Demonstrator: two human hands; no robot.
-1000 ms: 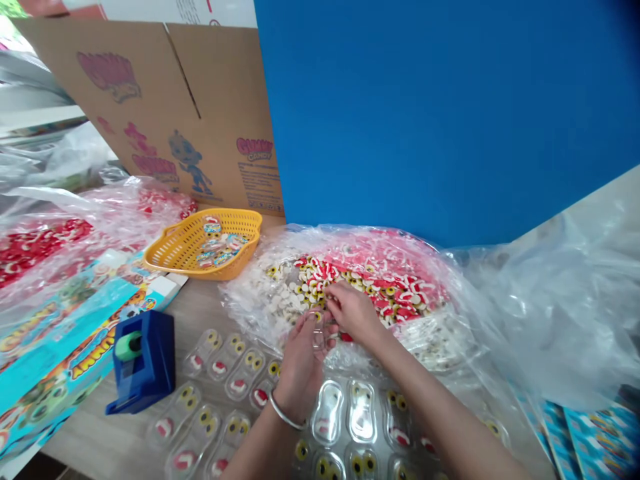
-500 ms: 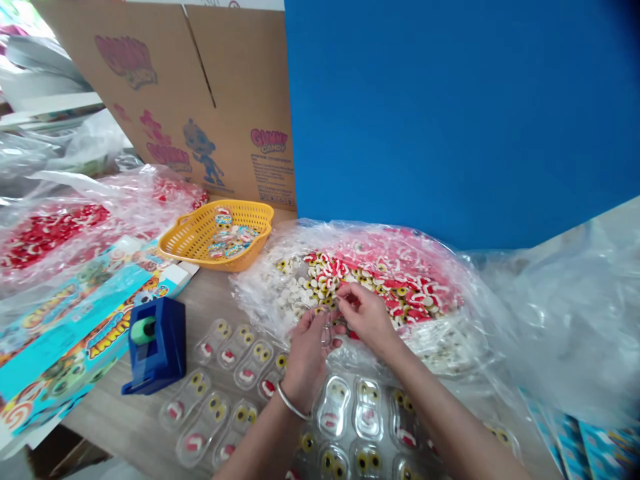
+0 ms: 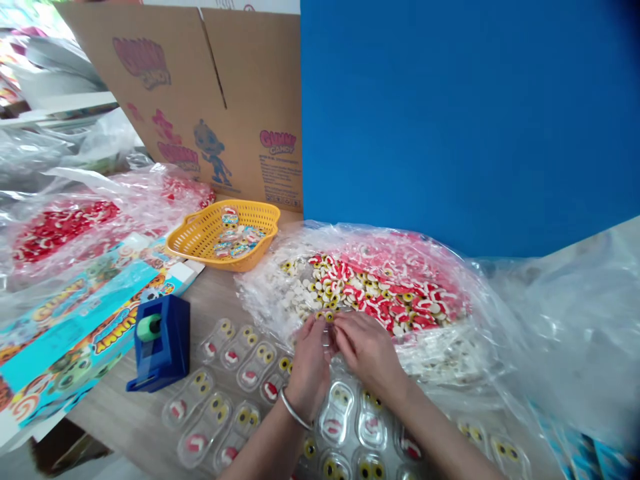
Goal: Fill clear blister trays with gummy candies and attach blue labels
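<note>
My left hand (image 3: 311, 360) is closed around a small clear plastic blister tray (image 3: 327, 339), held just in front of the candy pile. Yellow eyeball gummies (image 3: 325, 316) show at its upper end. Against the tray's right edge, my right hand (image 3: 369, 348) has its fingers drawn together; what they pinch is hidden. Behind both hands lies an opened clear bag (image 3: 450, 350) of loose eyeball gummies and red-and-white teeth gummies (image 3: 375, 308). Several filled blister trays (image 3: 256, 365) rest in rows on the table, each with yellow eyes and red-and-white teeth. My forearms cover some of them.
A yellow basket (image 3: 197, 257) with small labelled packs stands at the back left. Nearer are a blue tape dispenser (image 3: 173, 343) and printed cardboard sheets (image 3: 120, 280). A bag of red gummies (image 3: 65, 227) lies left. A carton (image 3: 240, 80) and blue panel (image 3: 450, 120) rise behind.
My right hand has moved from the gummy pile down to the tray in my left hand. The view has shifted slightly to the left.
</note>
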